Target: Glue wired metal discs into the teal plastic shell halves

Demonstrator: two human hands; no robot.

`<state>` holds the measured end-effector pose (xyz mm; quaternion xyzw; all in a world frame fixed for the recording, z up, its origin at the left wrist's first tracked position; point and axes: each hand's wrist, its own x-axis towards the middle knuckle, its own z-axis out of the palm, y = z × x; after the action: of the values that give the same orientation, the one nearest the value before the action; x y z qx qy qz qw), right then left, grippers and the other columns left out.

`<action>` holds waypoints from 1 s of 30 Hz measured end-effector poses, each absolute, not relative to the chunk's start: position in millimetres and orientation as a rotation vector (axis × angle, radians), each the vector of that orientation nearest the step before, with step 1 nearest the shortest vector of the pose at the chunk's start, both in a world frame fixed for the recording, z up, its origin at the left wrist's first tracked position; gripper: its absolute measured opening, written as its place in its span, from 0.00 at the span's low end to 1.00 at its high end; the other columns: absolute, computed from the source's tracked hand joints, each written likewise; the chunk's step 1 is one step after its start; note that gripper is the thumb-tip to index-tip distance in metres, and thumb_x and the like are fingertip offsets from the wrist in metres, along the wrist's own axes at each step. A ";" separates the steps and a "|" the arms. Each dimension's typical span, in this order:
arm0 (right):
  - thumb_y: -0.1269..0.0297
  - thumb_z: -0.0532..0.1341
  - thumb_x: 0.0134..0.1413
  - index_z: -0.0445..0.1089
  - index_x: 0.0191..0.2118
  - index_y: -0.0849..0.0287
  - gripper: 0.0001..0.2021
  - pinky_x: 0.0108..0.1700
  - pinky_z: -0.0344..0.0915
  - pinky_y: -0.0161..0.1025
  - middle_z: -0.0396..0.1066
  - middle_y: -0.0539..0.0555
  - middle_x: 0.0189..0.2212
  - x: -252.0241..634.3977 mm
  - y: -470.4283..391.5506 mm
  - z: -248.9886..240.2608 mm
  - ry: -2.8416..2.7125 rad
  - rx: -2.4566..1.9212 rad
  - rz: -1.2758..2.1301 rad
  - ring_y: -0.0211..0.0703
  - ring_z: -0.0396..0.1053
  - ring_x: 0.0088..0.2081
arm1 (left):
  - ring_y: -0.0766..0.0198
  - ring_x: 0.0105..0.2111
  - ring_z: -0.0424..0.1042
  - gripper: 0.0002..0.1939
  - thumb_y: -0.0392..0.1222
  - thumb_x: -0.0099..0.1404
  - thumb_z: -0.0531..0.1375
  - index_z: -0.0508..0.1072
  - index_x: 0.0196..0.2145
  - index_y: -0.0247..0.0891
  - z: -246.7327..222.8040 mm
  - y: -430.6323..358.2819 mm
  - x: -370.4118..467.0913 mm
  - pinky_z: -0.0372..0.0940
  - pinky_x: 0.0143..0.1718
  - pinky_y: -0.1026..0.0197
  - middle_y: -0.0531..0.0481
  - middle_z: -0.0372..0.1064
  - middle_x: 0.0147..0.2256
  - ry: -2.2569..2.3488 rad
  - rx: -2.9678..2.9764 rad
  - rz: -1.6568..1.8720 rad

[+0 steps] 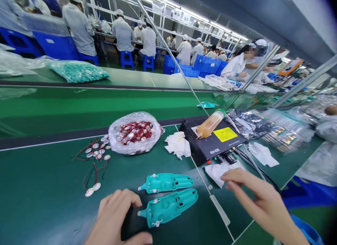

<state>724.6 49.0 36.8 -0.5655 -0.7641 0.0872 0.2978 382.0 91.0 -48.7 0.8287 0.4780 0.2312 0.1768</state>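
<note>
Two teal shells (pixel 171 207) lay at lower centre — the left hand (pixel 113 210) just beside, thumb and fingers apart; the right hand (pixel 263 199), lower right, had fingertips slightly parted (contact with the tissue (pixel 214 173) unclear). Mid-frame, a plastic bag (pixel 115 141) held red-wired discs (pixel 131 135).

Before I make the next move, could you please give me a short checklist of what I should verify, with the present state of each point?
1. Front teal shell and rear teal shell lying side by side on the bench: ok.
2. Left hand open, with no part gripped: ok.
3. Right hand clear of the white tissue: cannot tell; its fingertips overlap the tissue in this view.
4. All wired discs inside the clear bag: not ok; several loose discs lie to its left.
5. Syringe resting on the black box: ok.
</note>
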 end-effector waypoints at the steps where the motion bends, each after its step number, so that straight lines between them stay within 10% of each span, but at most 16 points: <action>1: 0.71 0.52 0.61 0.64 0.44 0.51 0.09 0.38 0.68 0.30 0.71 0.48 0.35 714.4 48.3 34.1 -2.110 -1.438 0.290 0.35 0.71 0.36 | 0.58 0.34 0.69 0.16 0.57 0.55 0.62 0.68 0.35 0.45 -39.6 96.0 376.0 0.61 0.39 0.58 0.54 0.70 0.33 1.359 2.382 0.665; 8: 0.69 0.49 0.64 0.62 0.46 0.51 0.09 0.35 0.68 0.34 0.71 0.49 0.35 678.7 44.1 20.8 -2.336 -1.301 0.449 0.37 0.70 0.34 | 0.46 0.31 0.68 0.24 0.51 0.67 0.40 0.71 0.41 0.35 -23.1 133.0 333.8 0.58 0.27 0.52 0.37 0.70 0.35 2.013 2.644 0.493; 30: 0.63 0.48 0.66 0.64 0.42 0.52 0.09 0.32 0.70 0.28 0.74 0.47 0.30 652.2 60.6 35.3 -2.341 -1.132 0.232 0.34 0.73 0.30 | 0.55 0.32 0.69 0.16 0.54 0.62 0.49 0.69 0.30 0.41 -13.2 123.2 331.2 0.64 0.35 0.54 0.47 0.70 0.30 1.862 2.083 0.464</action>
<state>652.2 60.6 35.3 -0.4183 -0.8654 0.0857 0.2622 331.2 123.2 -13.2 0.7268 0.6495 0.1618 0.1542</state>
